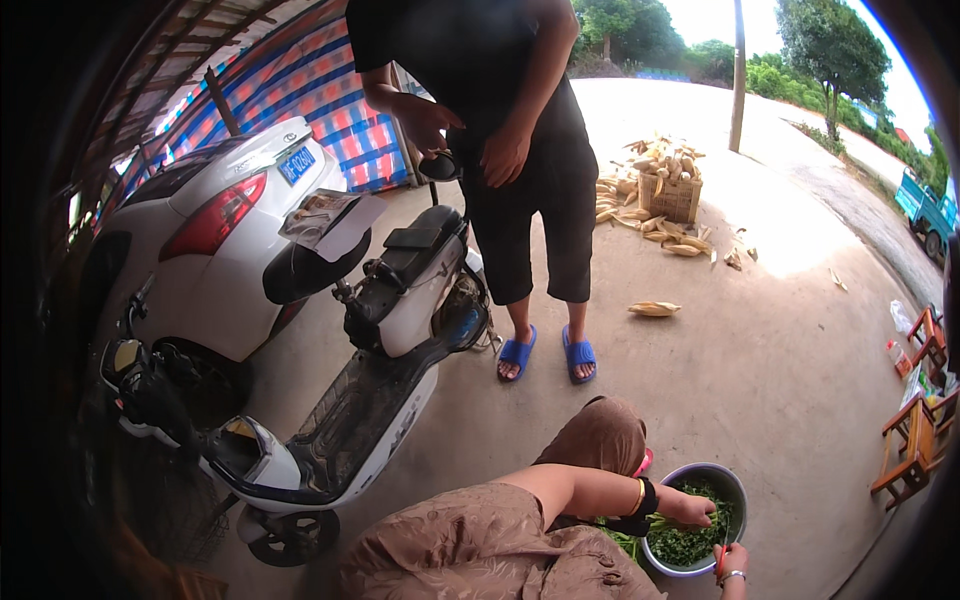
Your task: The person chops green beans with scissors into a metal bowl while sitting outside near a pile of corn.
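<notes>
A metal basin [742, 491] on the concrete floor at the lower right holds chopped leafy greens [684, 544]. My left hand [691, 510] reaches over the basin and is closed around a bunch of green stalks [660, 523], whose lower part trails beside the basin. At the basin's near right edge, my right hand [732, 562] grips scissors with red handles [721, 559]; their blades point toward the stalks just by my left hand. Part of the stalks lies hidden behind my left forearm and its black band.
A person [480, 90] in dark clothes and blue slides stands ahead. An electric scooter [352, 420] and white car [225, 195] are at left. Corn husks surround a crate [671, 199]; one corn cob in its husk [654, 308] lies nearer. Small wooden stools [907, 454] stand at right.
</notes>
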The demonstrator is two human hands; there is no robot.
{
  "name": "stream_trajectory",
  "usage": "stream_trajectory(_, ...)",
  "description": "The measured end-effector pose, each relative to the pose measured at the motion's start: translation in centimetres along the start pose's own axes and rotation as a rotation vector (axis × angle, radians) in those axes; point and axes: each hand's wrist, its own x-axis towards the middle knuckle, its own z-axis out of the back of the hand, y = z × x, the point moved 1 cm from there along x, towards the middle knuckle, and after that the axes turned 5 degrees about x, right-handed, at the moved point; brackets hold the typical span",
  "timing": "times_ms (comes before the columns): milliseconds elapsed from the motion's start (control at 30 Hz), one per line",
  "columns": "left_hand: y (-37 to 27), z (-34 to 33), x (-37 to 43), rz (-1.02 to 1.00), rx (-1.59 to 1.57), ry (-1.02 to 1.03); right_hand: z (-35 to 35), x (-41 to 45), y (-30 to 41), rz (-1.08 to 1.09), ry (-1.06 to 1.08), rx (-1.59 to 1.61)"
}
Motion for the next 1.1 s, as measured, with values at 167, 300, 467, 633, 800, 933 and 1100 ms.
stream_trajectory(167,-0.3,-0.4,-0.5,-0.052,0.013,-0.033,-0.6,0.0,-0.7,-0.064,0.042,0.148)
stream_trajectory(300,0.1,-0.7,-0.2,-0.061,-0.012,-0.026,-0.9,0.0,-1.3,-0.081,0.055,0.137)
stream_trajectory(467,0.1,-0.9,0.1,-0.050,-0.036,-0.010,-1.0,0.3,-2.3,-0.045,0.070,0.164)
stream_trajectory(633,-2.5,0.1,-2.9,-0.061,-0.004,0.027,-1.2,-0.4,-1.5,-0.085,0.080,0.229)
stream_trajectory(800,-1.7,-0.4,-1.4,-0.144,0.054,-0.013,-6.6,4.9,-11.9,0.059,-0.058,0.117)
stream_trajectory(933,0.1,-1.0,-0.4,-0.122,0.007,0.005,-7.4,5.5,-12.9,0.152,-0.074,0.072)
stream_trajectory(1100,-0.6,-1.0,-0.5,-0.040,-0.077,0.070,-7.7,5.8,-14.1,0.146,-0.054,0.114)
